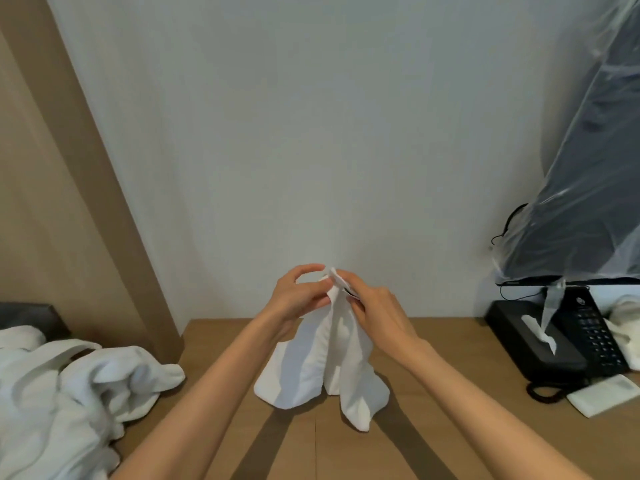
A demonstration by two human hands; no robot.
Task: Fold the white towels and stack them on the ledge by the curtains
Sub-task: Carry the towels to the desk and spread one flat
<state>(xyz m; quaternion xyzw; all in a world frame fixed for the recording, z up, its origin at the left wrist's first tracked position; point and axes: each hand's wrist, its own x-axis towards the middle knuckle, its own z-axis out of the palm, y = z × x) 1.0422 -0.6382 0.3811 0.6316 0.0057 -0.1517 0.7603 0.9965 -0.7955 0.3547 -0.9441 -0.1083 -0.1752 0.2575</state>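
Above the table (pixel 433 358), both hands pinched 1 towel (pixel 322 368) by its top edge, left hand (pixel 298 296) touching right hand (pixel 377 310), its length hanging straight down.

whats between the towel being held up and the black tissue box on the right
Head view: only bare brown wooden desktop, crossed by the right forearm, lies between the white cloth towel and the black tissue box.

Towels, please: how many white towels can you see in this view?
3: the held towel at centre, pinched by the left hand and right hand; a crumpled heap at left that may hide more; another towel behind the telephone at the right edge.
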